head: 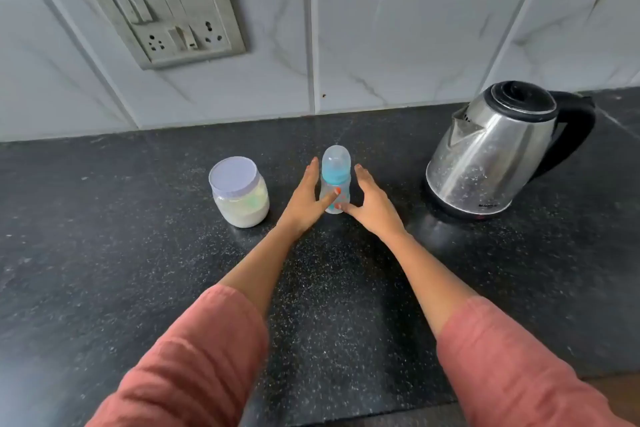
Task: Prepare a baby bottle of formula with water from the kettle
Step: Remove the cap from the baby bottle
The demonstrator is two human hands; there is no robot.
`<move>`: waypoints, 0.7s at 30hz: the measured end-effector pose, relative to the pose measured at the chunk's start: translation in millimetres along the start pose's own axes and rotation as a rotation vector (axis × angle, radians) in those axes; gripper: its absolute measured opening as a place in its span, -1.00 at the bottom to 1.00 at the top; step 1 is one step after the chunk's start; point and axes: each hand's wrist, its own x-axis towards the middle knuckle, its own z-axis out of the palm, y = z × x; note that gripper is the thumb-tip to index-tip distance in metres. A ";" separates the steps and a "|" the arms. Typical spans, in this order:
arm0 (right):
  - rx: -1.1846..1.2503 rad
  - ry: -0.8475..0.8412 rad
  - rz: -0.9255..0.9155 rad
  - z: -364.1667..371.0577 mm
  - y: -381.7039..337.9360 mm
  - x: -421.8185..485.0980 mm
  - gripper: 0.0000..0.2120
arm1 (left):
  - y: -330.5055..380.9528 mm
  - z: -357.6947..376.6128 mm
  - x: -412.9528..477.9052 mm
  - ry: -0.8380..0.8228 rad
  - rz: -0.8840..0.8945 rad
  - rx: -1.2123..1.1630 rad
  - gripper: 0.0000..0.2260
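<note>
Baby bottle (335,173) stands upright in the middle of the dark speckled counter (138,253), with its clear cap on and a blue ring under it. We keep our left hand (304,199) at its left side and our right hand (372,206) at its right side. The fingers are straight and not closed around it, and both thumbs touch its near face. Left of it stands the jar of white powder (239,196), and to the right, a little farther, the steel kettle (498,152).
</note>
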 end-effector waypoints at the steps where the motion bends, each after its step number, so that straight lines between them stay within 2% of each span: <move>1: 0.054 0.008 0.027 1.7 -1.2 2.5 -0.20 | -0.1 0.8 1.9 0.013 -0.003 -0.044 -0.32; 5: 0.228 0.029 0.050 8.6 -3.6 8.3 -0.36 | -3.4 5.4 7.1 0.013 -0.068 -0.201 -0.37; 8: 0.327 0.036 0.057 11.4 -4.9 8.5 -0.49 | -4.9 6.8 10.5 0.059 -0.077 -0.225 -0.43; 21: 0.481 0.025 0.058 6.0 -15.1 -50.5 -0.50 | 14.6 3.3 -46.8 0.046 -0.025 -0.194 -0.43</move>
